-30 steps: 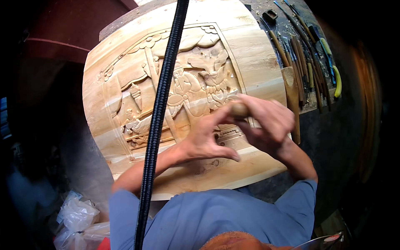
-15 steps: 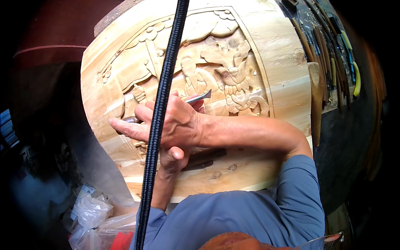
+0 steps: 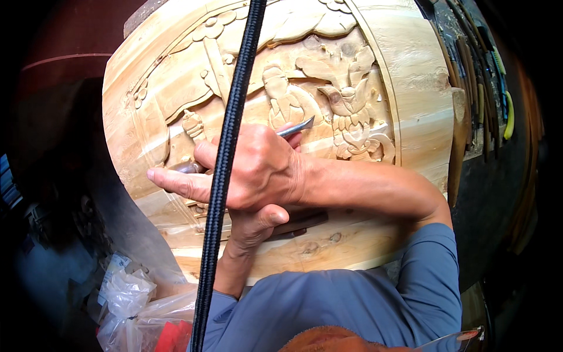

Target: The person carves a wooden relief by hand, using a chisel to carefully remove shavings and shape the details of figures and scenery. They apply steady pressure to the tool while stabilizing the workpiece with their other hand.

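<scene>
A chisel [image 3: 303,125] lies slantwise over a carved wooden panel [image 3: 413,111], its metal tip toward the carved relief and its dark rounded handle end at the left. My right hand [image 3: 255,167] is closed over its middle, back upward, with one finger stretched out to the left. My left hand [image 3: 249,227] comes from below and is mostly hidden beneath the right one. Its thumb points right, and fingertips next to the blade appear to be its own, closed about the chisel. Carved figures, a flower and drapery surround the hands.
Many chisels and other tools [image 3: 478,88] lie on a surface at the far right. A dark-handled tool [image 3: 293,233] rests on the panel under my right forearm. A black braided cable [image 3: 226,152] crosses the view. A clear plastic bag [image 3: 129,296] sits at lower left.
The carving and the chisel tip sit slightly further right and higher in view, with little change between them. My left thumb has shifted right along the underside of my right hand.
</scene>
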Action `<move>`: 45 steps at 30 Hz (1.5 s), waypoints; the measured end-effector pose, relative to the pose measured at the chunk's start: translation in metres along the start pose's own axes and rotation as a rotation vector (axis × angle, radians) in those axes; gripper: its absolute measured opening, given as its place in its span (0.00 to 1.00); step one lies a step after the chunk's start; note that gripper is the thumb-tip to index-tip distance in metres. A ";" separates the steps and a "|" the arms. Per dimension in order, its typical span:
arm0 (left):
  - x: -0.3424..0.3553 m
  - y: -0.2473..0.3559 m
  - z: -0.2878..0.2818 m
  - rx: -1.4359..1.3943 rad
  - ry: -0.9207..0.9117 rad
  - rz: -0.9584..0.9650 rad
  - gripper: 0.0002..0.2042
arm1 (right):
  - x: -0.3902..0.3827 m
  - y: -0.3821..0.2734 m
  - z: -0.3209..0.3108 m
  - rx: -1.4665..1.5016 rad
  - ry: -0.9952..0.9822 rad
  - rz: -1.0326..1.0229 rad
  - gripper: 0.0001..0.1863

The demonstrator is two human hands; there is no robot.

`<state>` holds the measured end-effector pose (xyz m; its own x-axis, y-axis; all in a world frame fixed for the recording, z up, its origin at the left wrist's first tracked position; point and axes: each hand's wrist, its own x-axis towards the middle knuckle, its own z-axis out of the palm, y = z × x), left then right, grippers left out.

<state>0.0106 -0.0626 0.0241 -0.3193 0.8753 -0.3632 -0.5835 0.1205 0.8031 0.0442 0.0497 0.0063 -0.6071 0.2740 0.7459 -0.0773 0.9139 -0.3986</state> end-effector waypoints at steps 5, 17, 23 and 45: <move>0.002 0.005 0.008 0.106 0.071 -0.073 0.82 | -0.001 0.002 0.010 0.024 0.086 -0.001 0.28; 0.004 0.003 0.011 0.136 0.088 -0.004 0.80 | -0.002 0.003 0.004 0.030 0.092 0.004 0.26; 0.008 0.002 0.010 0.118 0.059 0.004 0.78 | -0.004 0.004 0.005 0.002 0.093 0.023 0.24; 0.004 0.007 0.013 0.074 0.093 0.031 0.72 | 0.000 0.011 0.015 -0.062 -0.018 0.093 0.25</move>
<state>0.0151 -0.0520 0.0348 -0.4063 0.8322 -0.3773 -0.5171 0.1311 0.8458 0.0314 0.0546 -0.0065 -0.6234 0.3534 0.6975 0.0289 0.9018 -0.4311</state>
